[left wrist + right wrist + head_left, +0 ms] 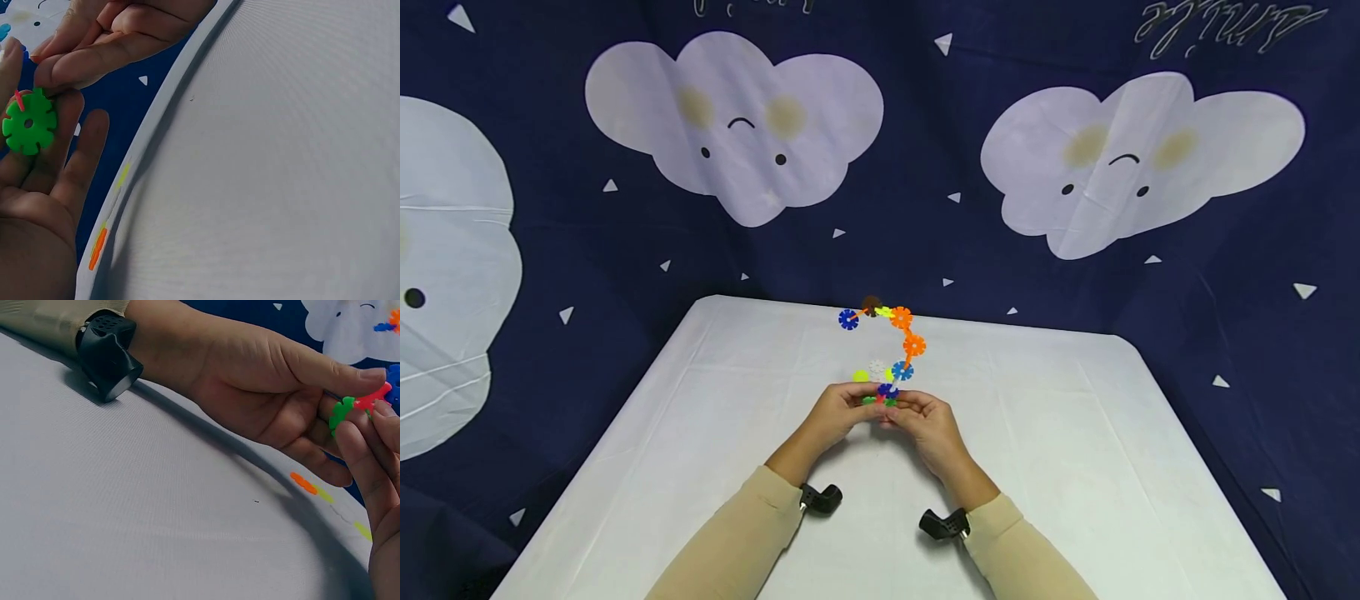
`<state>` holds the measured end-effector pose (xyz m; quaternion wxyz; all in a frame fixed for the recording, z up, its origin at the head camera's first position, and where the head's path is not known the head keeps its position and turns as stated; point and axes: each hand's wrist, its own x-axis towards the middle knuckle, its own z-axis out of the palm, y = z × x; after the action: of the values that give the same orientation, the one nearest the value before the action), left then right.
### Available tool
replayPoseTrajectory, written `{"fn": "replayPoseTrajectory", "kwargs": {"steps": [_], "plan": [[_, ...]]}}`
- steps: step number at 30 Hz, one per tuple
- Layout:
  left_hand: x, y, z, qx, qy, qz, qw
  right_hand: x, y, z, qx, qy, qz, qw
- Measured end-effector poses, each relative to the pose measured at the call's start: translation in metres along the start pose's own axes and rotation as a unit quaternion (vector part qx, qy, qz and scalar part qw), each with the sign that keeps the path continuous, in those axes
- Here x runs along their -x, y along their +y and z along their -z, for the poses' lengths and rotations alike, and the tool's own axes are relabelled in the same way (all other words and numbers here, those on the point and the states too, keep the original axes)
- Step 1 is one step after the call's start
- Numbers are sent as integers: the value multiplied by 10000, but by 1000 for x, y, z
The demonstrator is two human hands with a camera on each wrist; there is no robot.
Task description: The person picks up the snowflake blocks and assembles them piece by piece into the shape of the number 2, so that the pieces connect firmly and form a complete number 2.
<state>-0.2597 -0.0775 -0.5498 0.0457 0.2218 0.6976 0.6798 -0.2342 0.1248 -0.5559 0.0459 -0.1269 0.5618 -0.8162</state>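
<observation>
Disc chain (913, 339): held raised above the far part of the counter (1075, 467), its near end gripped by both hands.
Left hand (837, 413): chain pinched near the green disc (39, 128) by thumb and fingers, the outer fingers held apart.
Right hand (931, 427): chain pinched beside the red disc (374, 397) by thumb and fingers.
Loose pieces: a yellow piece (860, 377) and an orange piece (304, 483) are seen on the counter.
Wrists: a black device (107, 359) is worn on each.

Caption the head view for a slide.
Left hand and right hand hold a curved chain of coloured discs at a white table.
</observation>
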Motion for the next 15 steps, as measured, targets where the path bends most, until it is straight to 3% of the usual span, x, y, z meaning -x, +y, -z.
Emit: {"fn": "replayPoseTrajectory", "kwargs": {"steps": [4, 10, 13, 15], "plan": [[0, 0, 0, -173, 16, -44, 9998, 1, -1, 0, 255, 30, 69, 9996], [-1, -1, 3, -554, 178, 14, 9983, -1, -7, 6, 1157, 191, 199, 9929], [-2, -1, 6, -677, 357, 105, 9970, -7, -12, 11, 1833, 528, 366, 9810], [-2, -1, 8, -719, 433, 167, 9963, -12, -16, 15, 2489, 782, 479, 9642]]}}
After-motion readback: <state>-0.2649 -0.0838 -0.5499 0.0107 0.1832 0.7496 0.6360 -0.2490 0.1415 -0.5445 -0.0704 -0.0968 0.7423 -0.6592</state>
